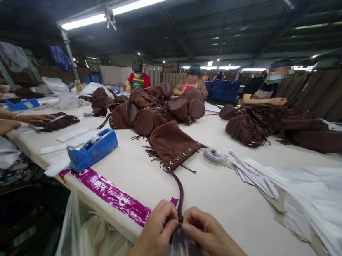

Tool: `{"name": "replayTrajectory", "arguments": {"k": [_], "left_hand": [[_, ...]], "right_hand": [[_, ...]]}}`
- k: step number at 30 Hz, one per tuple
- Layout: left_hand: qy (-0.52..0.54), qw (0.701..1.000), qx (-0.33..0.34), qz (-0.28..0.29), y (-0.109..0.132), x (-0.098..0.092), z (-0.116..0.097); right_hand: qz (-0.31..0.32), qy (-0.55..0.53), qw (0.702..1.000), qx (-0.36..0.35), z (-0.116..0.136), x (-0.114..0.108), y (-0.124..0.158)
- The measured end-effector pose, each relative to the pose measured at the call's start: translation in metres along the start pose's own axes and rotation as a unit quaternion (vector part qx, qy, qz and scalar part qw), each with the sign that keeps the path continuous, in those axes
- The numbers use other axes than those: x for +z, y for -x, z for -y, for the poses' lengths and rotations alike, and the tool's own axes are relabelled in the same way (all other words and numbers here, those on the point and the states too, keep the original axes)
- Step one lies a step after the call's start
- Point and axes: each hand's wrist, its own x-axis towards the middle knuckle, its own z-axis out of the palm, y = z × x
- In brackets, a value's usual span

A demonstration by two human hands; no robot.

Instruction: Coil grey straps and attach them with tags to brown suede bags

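Observation:
A brown suede fringed bag (173, 143) lies on the white table (223, 196) in front of me. Its long brown strap (179, 189) runs from the bag toward my hands at the table's near edge. My left hand (158, 229) and my right hand (207, 233) are side by side, fingers pinched together on the strap's end. A piece of clear plastic film (182, 253) hangs between and below both hands, touching their fingertips.
A blue tape dispenser (93, 149) and purple tape strip (113, 195) lie left. Piles of brown bags (156, 107) fill the table's middle and right. White sheets (290, 188) lie right, a tape roll (213, 154) beside them. Other people's arms (1, 119) reach in from the left; several workers sit far.

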Motion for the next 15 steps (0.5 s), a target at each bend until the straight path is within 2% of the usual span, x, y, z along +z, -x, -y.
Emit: {"name": "replayTrajectory", "arguments": {"k": [3,6,8,11,13,15], "left_hand": [[0.091,0.992,-0.084,-0.006,-0.003,-0.001,0.000],[0.162,0.971,-0.177,-0.012,-0.015,-0.004,-0.003],[0.229,0.944,-0.235,-0.006,-0.028,-0.006,-0.004],[0.329,0.888,-0.318,0.048,-0.045,-0.005,-0.007],[0.340,0.873,-0.343,0.067,-0.052,-0.001,-0.008],[0.327,0.883,-0.332,0.060,-0.055,0.003,-0.010]], "right_hand": [[-0.002,0.021,0.999,-0.034,0.009,-0.002,-0.005],[0.008,0.051,0.996,-0.078,0.013,-0.006,-0.007],[0.012,0.061,0.993,-0.096,0.011,-0.010,-0.005],[0.006,0.055,0.992,-0.113,0.004,-0.018,0.000],[-0.008,0.049,0.991,-0.127,0.000,-0.022,0.004],[-0.023,0.045,0.990,-0.130,-0.001,-0.024,0.005]]}}
